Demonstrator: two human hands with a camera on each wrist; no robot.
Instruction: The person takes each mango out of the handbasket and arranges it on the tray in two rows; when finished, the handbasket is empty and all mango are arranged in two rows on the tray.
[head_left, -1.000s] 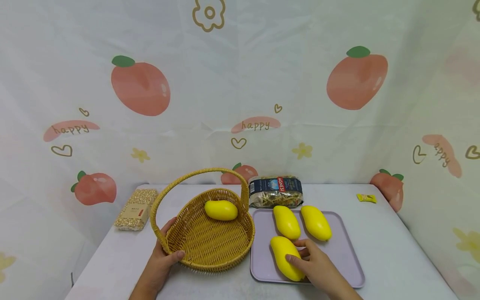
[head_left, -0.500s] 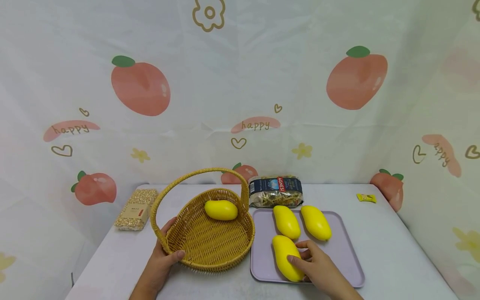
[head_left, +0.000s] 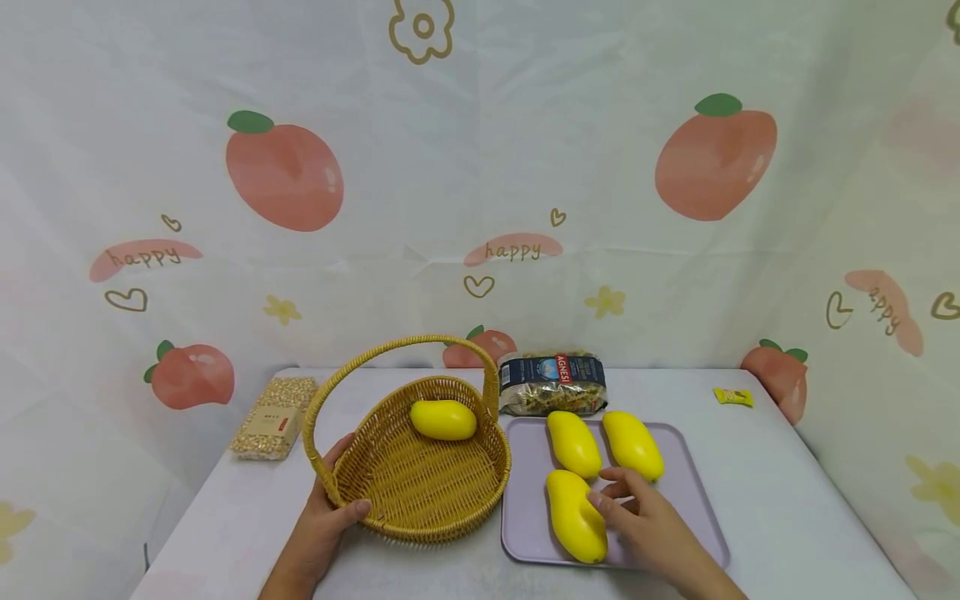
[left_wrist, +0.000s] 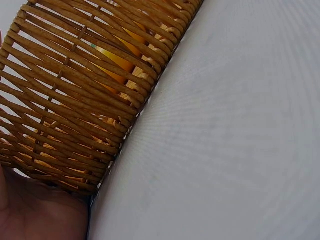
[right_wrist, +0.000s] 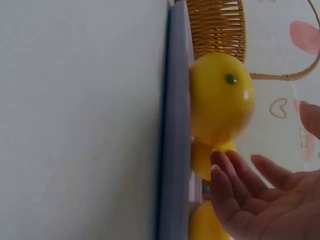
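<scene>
My left hand (head_left: pixel 322 521) grips the near-left side of a wicker basket (head_left: pixel 431 521), thumb over the rim; the other fingers are mostly hidden behind it. Inside the basket, at the back, lies one yellow mango (head_left: pixel 442 420). A front mango (head_left: pixel 573 521) lies on the lilac tray (head_left: pixel 678 533), close to the tray's near edge. Just right of it is my right hand (head_left: pixel 648 525), fingers loosely bent and holding nothing. The right wrist view shows the fingertips (right_wrist: pixel 216 167) apart from that mango (right_wrist: pixel 222 100). Two more mangoes, a middle one (head_left: pixel 573 444) and a right one (head_left: pixel 632 446), lie farther back.
Behind the tray stands a bag of Agnesi pasta (head_left: pixel 552 383). A pack of grains (head_left: pixel 273 418) lies left of the basket, and a small yellow packet (head_left: pixel 733 397) sits at the far right. The basket's tall handle (head_left: pixel 405 340) arches above it. A printed curtain hangs behind the table.
My right hand has let go of the front mango and drawn slightly away to the right. That mango has shifted a little to the right. My left hand and the basket look unmoved.
</scene>
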